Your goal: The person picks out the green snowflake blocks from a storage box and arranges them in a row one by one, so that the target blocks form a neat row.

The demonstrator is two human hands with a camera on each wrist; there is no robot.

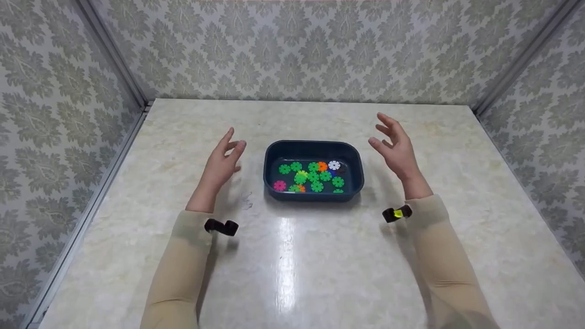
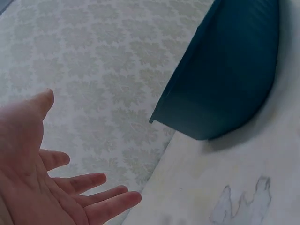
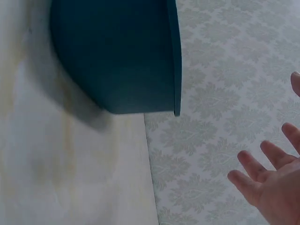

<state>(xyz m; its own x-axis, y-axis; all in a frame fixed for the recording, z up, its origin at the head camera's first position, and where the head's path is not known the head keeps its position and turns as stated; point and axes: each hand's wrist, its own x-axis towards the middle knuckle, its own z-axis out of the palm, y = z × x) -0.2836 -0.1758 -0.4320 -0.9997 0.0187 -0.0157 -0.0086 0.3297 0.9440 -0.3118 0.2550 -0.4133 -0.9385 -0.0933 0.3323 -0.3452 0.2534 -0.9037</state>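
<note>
A dark blue plastic tub (image 1: 311, 197) sits near the middle of the table. Inside lie several flat notched discs, mostly green (image 1: 317, 186), with a pink disc (image 1: 279, 185), a white disc (image 1: 334, 165) and an orange disc (image 1: 322, 167) among them. To the left of the tub my left hand (image 1: 221, 164) is raised, fingers loosely extended and nothing in it. My right hand (image 1: 399, 151) hovers to the right of the tub, also holding nothing. Both wrist views show the tub's outer wall (image 2: 225, 79) apart from the spread fingers.
The pale marbled table (image 1: 320, 265) has patterned walls (image 1: 292, 50) at its back and both sides. Dark wrist cameras are strapped near both sleeves (image 1: 176, 274). Faint grey marks (image 1: 247, 199) show on the tabletop left of the tub.
</note>
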